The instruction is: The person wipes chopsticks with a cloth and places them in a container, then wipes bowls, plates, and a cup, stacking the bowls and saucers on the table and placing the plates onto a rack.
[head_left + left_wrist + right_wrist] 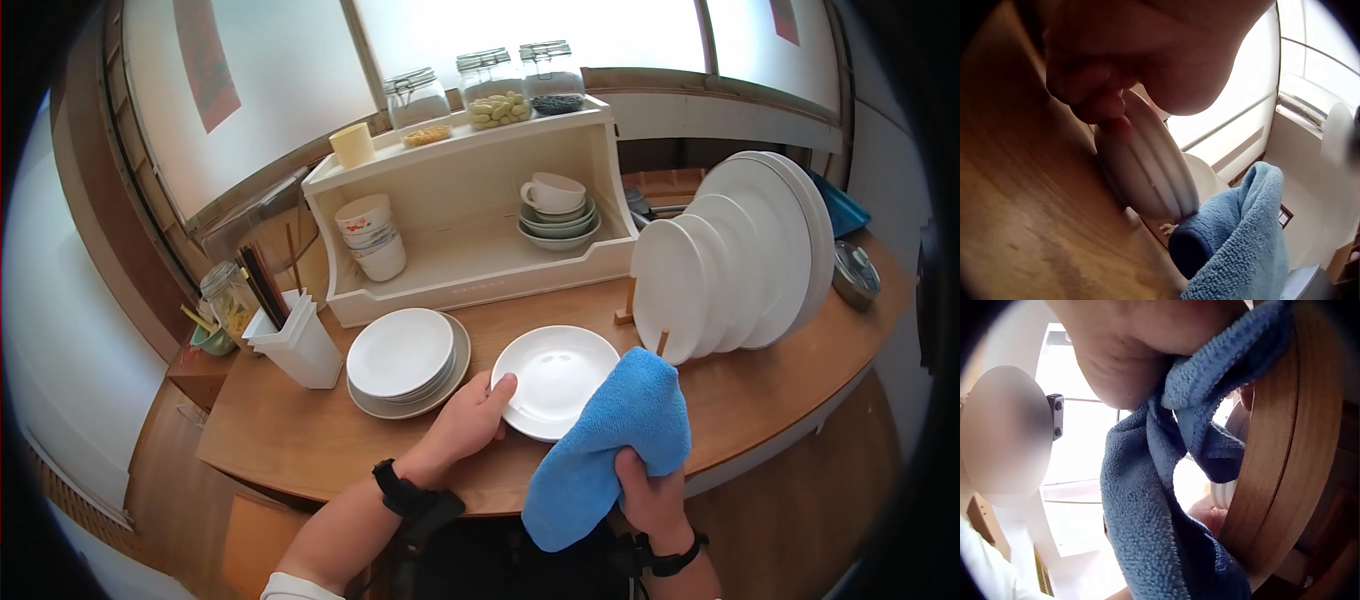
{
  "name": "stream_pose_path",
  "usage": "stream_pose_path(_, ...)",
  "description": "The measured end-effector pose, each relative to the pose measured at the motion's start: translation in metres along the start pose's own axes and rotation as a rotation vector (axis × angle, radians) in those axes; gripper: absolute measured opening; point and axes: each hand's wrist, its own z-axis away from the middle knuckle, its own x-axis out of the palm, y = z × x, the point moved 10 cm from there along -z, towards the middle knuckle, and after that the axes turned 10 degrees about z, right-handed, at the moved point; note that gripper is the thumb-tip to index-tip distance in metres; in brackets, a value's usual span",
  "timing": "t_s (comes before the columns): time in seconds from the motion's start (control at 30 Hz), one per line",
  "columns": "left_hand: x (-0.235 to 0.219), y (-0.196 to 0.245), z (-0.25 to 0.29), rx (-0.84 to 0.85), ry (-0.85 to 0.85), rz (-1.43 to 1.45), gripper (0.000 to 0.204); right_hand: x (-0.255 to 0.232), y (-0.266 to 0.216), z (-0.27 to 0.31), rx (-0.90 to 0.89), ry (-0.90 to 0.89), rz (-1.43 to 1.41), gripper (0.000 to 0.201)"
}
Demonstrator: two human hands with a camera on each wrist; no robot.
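Observation:
In the head view my left hand (475, 408) grips the near left rim of a white plate (555, 375), thumb on top and fingers beneath. The left wrist view shows the plate's ridged side (1147, 162) close over the wooden table, with the curled fingers (1094, 103) at its edge. My right hand (652, 495) holds a bunched blue cloth (610, 450), which overlaps the plate's right rim in the head view. From the right wrist the cloth (1141, 506) hangs in folds below the hand, beside the table edge (1285, 431).
Left of the held plate is a stack of plates (400, 350). A rack holds several upright plates (670, 290) on the right. Behind stands a white shelf (470, 285) with bowls, cups and glass jars (495, 100). A white chopstick holder (305, 345) stands at left.

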Motion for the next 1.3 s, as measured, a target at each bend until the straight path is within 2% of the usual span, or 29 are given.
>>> stream_pose_path(0.07,-0.002,0.009,0.012,0.103,-0.004,-0.010,0.048,0.006,0.002,-0.002,-0.008,-0.015,-0.045,0.051)
stream_pose_path(0.13,-0.014,0.000,0.028,0.125,0.041,-0.026,0.046,0.006,0.021,0.006,0.118,-0.106,0.027,0.057)
stream_pose_path(0.17,-0.022,0.006,0.039,0.235,0.061,-0.147,0.043,0.005,0.025,0.010,0.124,-0.118,0.017,0.057)
stream_pose_path(0.2,-0.027,0.013,0.050,0.346,0.077,-0.271,0.040,-0.002,0.031,0.013,0.143,-0.073,0.026,0.057)
stream_pose_path(0.23,-0.039,0.024,0.065,0.458,0.168,-0.333,0.034,-0.008,0.037,0.017,0.164,-0.023,0.037,0.057)
stream_pose_path(0.27,-0.050,0.024,0.069,0.453,0.168,-0.339,0.034,-0.008,0.042,0.021,0.169,-0.023,0.031,0.057)
stream_pose_path(0.33,-0.094,0.035,0.090,0.566,0.399,-0.288,0.031,-0.023,0.050,0.029,0.181,0.139,-0.032,0.055)
stream_pose_path(0.4,-0.135,0.051,0.098,0.569,0.635,-0.432,0.036,-0.020,0.042,0.030,0.154,0.110,-0.012,0.054)
stream_pose_path(0.43,-0.149,0.051,0.094,0.565,0.642,-0.433,0.036,-0.017,0.037,0.028,0.119,0.077,0.009,0.053)
stream_pose_path(0.5,-0.177,0.044,0.082,0.472,0.769,-0.721,0.045,-0.017,0.045,0.028,0.107,0.075,0.003,0.050)
stream_pose_path(0.53,-0.185,0.043,0.079,0.475,0.770,-0.721,0.045,-0.018,0.047,0.029,0.098,0.083,0.005,0.048)
stream_pose_path(0.6,-0.208,0.009,0.057,0.148,0.708,-0.572,0.053,-0.023,0.048,0.032,0.121,0.133,0.017,0.049)
stream_pose_path(0.63,-0.214,0.003,0.050,0.155,0.701,-0.569,0.053,-0.028,0.049,0.034,0.150,0.179,0.030,0.051)
stream_pose_path(0.7,-0.213,-0.025,0.031,0.073,0.540,-0.169,0.050,-0.024,0.045,0.028,0.155,0.134,0.032,0.053)
stream_pose_path(0.73,-0.214,-0.027,0.029,0.077,0.536,-0.165,0.050,-0.018,0.044,0.026,0.166,0.081,0.028,0.056)
stream_pose_path(0.8,-0.211,-0.024,0.030,0.079,0.523,-0.073,0.035,-0.017,0.039,0.026,0.132,0.117,0.044,0.055)
stream_pose_path(0.93,-0.221,-0.026,0.032,0.079,0.511,-0.019,0.030,-0.016,0.029,0.021,0.110,0.133,0.081,0.054)
stream_pose_path(1.0,-0.224,-0.026,0.037,-0.006,0.496,-0.088,0.029,-0.015,0.026,0.020,0.097,0.144,0.080,0.054)
stream_pose_path(1.03,-0.223,-0.024,0.038,0.002,0.494,-0.088,0.029,-0.015,0.025,0.021,0.090,0.155,0.081,0.054)
stream_pose_path(1.1,-0.226,-0.026,0.045,0.077,0.556,0.172,0.025,-0.015,0.027,0.022,0.093,0.141,0.100,0.055)
stream_pose_path(1.23,-0.225,-0.021,0.058,0.159,0.561,0.243,0.023,-0.011,0.022,0.022,0.058,0.127,0.113,0.055)
stream_pose_path(1.3,-0.212,-0.006,0.074,0.262,0.512,0.264,0.024,-0.013,0.030,0.030,0.060,0.142,0.145,0.054)
